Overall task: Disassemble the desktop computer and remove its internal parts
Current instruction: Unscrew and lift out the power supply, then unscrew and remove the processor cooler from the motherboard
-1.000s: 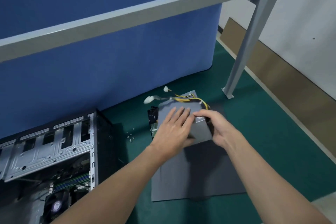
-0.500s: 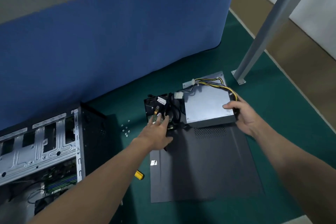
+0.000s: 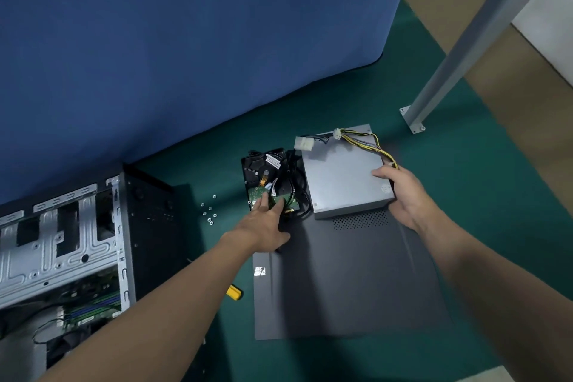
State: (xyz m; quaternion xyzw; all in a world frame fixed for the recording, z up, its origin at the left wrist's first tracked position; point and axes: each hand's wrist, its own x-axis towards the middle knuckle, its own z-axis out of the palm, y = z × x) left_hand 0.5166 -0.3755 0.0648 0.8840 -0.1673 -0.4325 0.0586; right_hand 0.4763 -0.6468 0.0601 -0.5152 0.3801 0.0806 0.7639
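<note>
The open computer case (image 3: 71, 245) lies at the lower left with its metal drive cage and motherboard showing. A grey power supply (image 3: 344, 177) with yellow and black cables (image 3: 369, 141) sits on the dark grey side panel (image 3: 347, 282). My right hand (image 3: 403, 192) grips the power supply's right edge. A black hard drive (image 3: 266, 174), circuit board up, lies left of the power supply. My left hand (image 3: 266, 226) rests its fingertips on the drive's near end, fingers spread.
Several small screws (image 3: 210, 212) lie on the green mat between case and drive. A yellow screwdriver handle (image 3: 234, 292) peeks out beside my left forearm. A blue partition (image 3: 186, 56) stands behind. A grey metal leg (image 3: 465, 46) is bolted down at the right.
My left hand left the top of the power supply and moved left onto the hard drive. My right hand shifted to the power supply's right edge. The camera tilted down.
</note>
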